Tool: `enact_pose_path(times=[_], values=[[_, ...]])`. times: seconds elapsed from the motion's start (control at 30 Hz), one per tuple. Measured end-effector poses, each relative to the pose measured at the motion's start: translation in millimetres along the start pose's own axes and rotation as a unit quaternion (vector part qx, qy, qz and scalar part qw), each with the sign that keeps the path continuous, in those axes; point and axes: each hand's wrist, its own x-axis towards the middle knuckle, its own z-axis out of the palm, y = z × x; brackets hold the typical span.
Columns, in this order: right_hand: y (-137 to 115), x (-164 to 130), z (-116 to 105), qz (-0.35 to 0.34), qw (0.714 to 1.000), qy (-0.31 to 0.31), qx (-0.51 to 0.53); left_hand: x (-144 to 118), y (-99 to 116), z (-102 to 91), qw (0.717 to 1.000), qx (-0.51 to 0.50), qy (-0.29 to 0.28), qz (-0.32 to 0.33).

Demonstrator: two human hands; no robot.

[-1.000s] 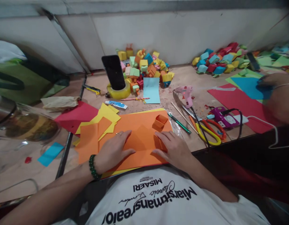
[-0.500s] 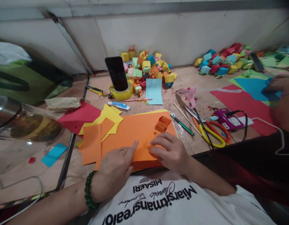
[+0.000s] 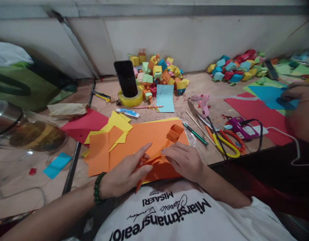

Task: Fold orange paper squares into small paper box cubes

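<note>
Between my hands a piece of orange paper (image 3: 158, 160) is lifted and bent, its lower corner pointing toward my shirt. My left hand (image 3: 130, 172) grips its left side between thumb and fingers. On its right side, my right hand (image 3: 186, 160) has its fingers curled and pinched on the paper; the fingertips are partly hidden. Under both hands lies a stack of orange sheets (image 3: 139, 132), with yellow showing at its edge. A small folded orange paper box (image 3: 175, 133) sits on the stack just beyond my right hand. Loose orange pieces (image 3: 98, 152) lie at the left.
Beyond the stack stand a phone (image 3: 126, 78) on a tape roll (image 3: 130, 99) and a pile of folded paper cubes (image 3: 154, 75). To the right are a green cutter (image 3: 196, 134), scissors (image 3: 227, 145), a pink glue gun (image 3: 202, 102) and a purple power adapter (image 3: 244, 127). Another person's hand (image 3: 301, 100) touches blue paper.
The orange paper that lay flat under my fingers is now raised and bent. My left hand has turned from pressing with a stretched finger to gripping its edge.
</note>
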Motion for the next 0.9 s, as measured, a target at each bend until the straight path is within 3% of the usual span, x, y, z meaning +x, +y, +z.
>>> enact_pose_path(times=[0.1,0.27,0.43,0.63,0.8,0.9], values=[[0,-2,-1,-0.01,1.0,-0.002,0.018,2,0,1.0,0.998,-0.044,0.038,-0.01],[2,-13,-3,0.018,1.0,-0.007,0.024,2,2,-1.5,0.993,-0.002,0.115,-0.029],[11,-27,-10,0.038,0.997,-0.047,-0.048,-6,-7,-9.1,0.982,0.064,0.171,-0.041],[0,-29,-12,0.036,0.992,-0.099,-0.064,-9,-24,0.3,0.975,0.134,0.174,-0.026],[-7,-29,-9,0.001,0.988,-0.107,-0.113,-7,-25,6.1,0.965,0.2,0.168,0.02],[-5,-34,-8,0.01,0.987,-0.126,-0.103,-10,-20,3.7,0.961,0.235,0.142,0.011]])
